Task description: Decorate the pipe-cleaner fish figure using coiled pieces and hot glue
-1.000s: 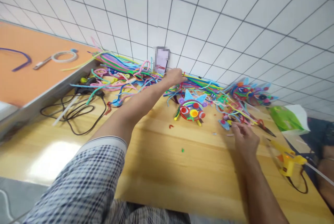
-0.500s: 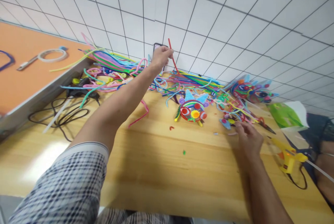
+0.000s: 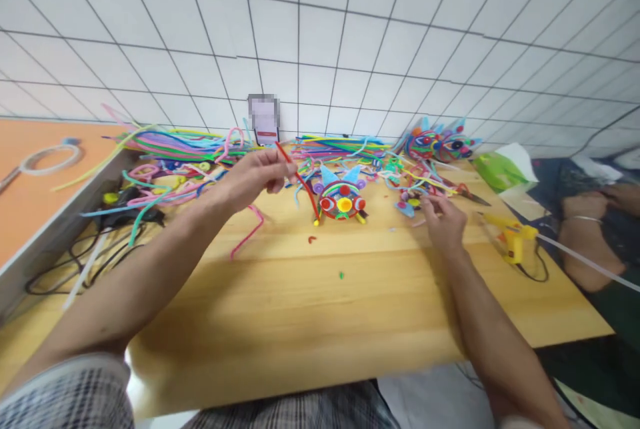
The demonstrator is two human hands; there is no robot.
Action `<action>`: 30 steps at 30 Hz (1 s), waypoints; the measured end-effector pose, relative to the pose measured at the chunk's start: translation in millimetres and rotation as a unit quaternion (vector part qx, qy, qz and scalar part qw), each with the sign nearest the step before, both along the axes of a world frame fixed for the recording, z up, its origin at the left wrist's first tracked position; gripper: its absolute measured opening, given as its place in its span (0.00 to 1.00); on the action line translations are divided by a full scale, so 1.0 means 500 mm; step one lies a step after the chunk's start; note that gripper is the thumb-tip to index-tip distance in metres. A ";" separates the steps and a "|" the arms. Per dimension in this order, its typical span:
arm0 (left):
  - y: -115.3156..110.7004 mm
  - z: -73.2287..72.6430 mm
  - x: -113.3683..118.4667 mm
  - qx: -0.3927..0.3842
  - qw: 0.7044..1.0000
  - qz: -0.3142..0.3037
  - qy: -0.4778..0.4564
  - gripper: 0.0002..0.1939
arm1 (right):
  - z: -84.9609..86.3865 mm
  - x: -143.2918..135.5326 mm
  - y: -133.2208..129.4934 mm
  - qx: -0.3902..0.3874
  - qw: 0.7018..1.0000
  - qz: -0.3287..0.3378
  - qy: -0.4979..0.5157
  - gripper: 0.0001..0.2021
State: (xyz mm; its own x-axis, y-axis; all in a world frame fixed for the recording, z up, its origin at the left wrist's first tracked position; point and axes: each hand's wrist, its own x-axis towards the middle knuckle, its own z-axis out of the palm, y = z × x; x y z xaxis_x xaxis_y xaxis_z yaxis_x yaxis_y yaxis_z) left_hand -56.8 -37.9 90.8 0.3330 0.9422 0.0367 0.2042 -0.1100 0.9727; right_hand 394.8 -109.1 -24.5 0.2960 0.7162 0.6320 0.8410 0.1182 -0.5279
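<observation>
My left hand (image 3: 267,174) pinches a red pipe cleaner (image 3: 307,190), which slants down to the right in front of the craft figure's left side. That figure (image 3: 343,199) has blue pointed pieces on top, red and white round eyes and a yellow nose; it stands on the table. My right hand (image 3: 447,221) is closed at the fingertips beside a small heap of coloured craft pieces (image 3: 407,206). What its fingers hold, if anything, is hidden.
Bundles of pipe cleaners (image 3: 175,146) lie along the wall, near a leaning phone (image 3: 265,121). On the right are scissors (image 3: 473,196), a yellow glue gun (image 3: 515,240) and a green packet (image 3: 500,169). Another person's arm (image 3: 587,242) is beyond the table edge.
My left hand has come back from the phone toward me, bringing the red pipe cleaner down beside the craft figure. My right hand stays by the small heap. The view has shifted.
</observation>
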 end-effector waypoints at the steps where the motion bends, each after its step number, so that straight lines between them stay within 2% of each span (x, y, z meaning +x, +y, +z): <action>1: -0.028 -0.005 0.006 -0.014 1.000 -0.025 0.002 0.17 | 0.001 -0.004 0.001 0.000 1.000 0.004 -0.005 0.19; 6: -0.153 -0.050 0.060 -0.104 0.983 -0.143 -0.039 0.13 | 0.008 -0.025 -0.004 0.005 0.999 0.035 -0.026 0.18; 9: -0.216 -0.099 0.107 -0.163 0.965 -0.193 -0.069 0.13 | 0.010 -0.037 -0.009 0.000 0.997 0.067 -0.030 0.18; 12: -0.259 -0.154 0.154 -0.203 0.951 -0.220 -0.079 0.14 | 0.012 -0.047 -0.014 0.001 0.995 0.096 -0.031 0.16; 15: -0.273 -0.198 0.190 -0.203 0.956 -0.198 -0.072 0.16 | 0.014 -0.053 -0.020 0.005 0.993 0.117 -0.023 0.14; 19: -0.271 -0.231 0.210 -0.152 0.976 -0.116 -0.102 0.17 | 0.021 -0.057 -0.025 0.016 0.990 0.137 0.002 0.13; 24: -0.281 -0.250 0.202 -0.128 0.983 -0.080 -0.102 0.17 | 0.025 -0.058 -0.025 0.029 0.989 0.144 0.033 0.13; 30: -0.284 -0.261 0.207 -0.137 0.983 0.013 -0.124 0.22 | 0.014 -0.064 -0.022 0.027 0.987 0.159 0.023 0.14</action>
